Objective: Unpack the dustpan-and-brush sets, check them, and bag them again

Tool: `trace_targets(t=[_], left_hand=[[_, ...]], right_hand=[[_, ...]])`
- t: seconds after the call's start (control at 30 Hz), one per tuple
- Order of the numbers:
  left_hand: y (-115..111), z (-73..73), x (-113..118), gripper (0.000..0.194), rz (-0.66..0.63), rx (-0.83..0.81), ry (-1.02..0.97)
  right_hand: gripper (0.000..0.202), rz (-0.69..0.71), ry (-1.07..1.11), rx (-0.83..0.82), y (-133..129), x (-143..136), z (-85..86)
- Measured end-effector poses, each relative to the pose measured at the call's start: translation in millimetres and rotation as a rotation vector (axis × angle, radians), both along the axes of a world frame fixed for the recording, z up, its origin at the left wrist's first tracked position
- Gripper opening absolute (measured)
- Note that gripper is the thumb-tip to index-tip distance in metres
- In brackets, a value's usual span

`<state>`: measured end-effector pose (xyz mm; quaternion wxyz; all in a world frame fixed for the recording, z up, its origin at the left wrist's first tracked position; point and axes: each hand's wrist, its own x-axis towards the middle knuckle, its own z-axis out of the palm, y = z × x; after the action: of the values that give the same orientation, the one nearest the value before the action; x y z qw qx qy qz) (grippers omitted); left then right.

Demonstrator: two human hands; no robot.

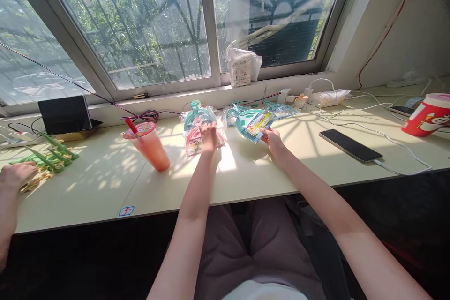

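Observation:
My right hand (273,141) grips the lower edge of a teal mini dustpan set (248,122) with a yellow and blue printed label, tilted above the table. My left hand (208,136) is closed at the top of a pink mini dustpan set (194,143) in clear plastic. Under and behind the pink one lies another teal dustpan set (197,111) in clear wrap. More teal packs lie toward the window, one partly hidden behind the held set and another (281,109) to its right. My left fingertips are partly hidden.
A tilted cup of orange drink (151,147) stands left of my hands. A phone (349,145) on a white cable lies right, near a red cup (429,115). Tissues (242,68) sit on the sill. Another person's hand (17,173) touches green and yellow pieces at far left.

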<state>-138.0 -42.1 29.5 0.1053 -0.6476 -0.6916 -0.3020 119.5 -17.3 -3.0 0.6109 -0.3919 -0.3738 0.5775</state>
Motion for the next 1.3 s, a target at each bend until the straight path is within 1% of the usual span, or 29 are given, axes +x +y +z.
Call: trace_targets(t=[0.07, 0.17, 0.27, 0.37, 0.4, 0.47, 0.57, 0.73, 0.83, 0.97, 1.13, 1.2, 1.3], left_hand=[[0, -3.8, 1, 0.036, 0.037, 0.002, -0.052], [0, -6.9, -1, 0.027, 0.085, 0.010, -0.065], [1, -10.0, -2, 0.026, 0.053, 0.047, -0.073], [4, -14.6, -2, 0.010, 0.025, 0.057, -0.152], [5, -15.9, -2, 0.010, 0.020, 0.058, -0.187], [6, -17.3, -3, 0.018, 0.017, 0.047, -0.229], [5, -15.9, -4, 0.020, 0.055, 0.003, -0.188], [3, -10.0, -3, 0.031, 0.165, -0.034, -0.186], [3, -8.7, 1, 0.036, 0.189, -0.032, -0.182], [0, -7.3, 9, 0.043, 0.148, 0.049, -0.199], [-8, -0.7, 17, 0.044, 0.083, 0.144, -0.437], [-11, 2.1, 22, 0.039, 0.015, 0.178, -0.517], [-16, 5.6, 36, 0.030, -0.100, 0.184, -0.572]], right_hand=[[0.026, -0.005, -0.012, 0.005, -1, -1, 0.3], [0.023, 0.013, -0.030, 0.014, -5, -5, 1.6], [0.020, 0.064, -0.041, -0.012, -10, -10, 4.2], [0.019, 0.092, -0.043, -0.020, -14, -13, 7.6], [0.019, 0.101, -0.044, -0.015, -15, -14, 8.6], [0.020, 0.127, -0.058, -0.010, -16, -13, 9.8], [0.023, 0.155, -0.095, -0.005, -17, -11, 8.5], [0.021, 0.001, -0.102, -0.051, -16, -8, 3.8], [0.020, 0.010, -0.064, -0.012, -15, -8, 5.7], [0.022, 0.084, -0.069, 0.001, -14, -11, 10.8], [0.018, 0.186, -0.066, -0.048, -18, -14, 7.2], [0.018, 0.179, -0.069, -0.040, -18, -15, 4.8], [0.019, 0.105, -0.012, -0.001, -18, -17, 4.4]])
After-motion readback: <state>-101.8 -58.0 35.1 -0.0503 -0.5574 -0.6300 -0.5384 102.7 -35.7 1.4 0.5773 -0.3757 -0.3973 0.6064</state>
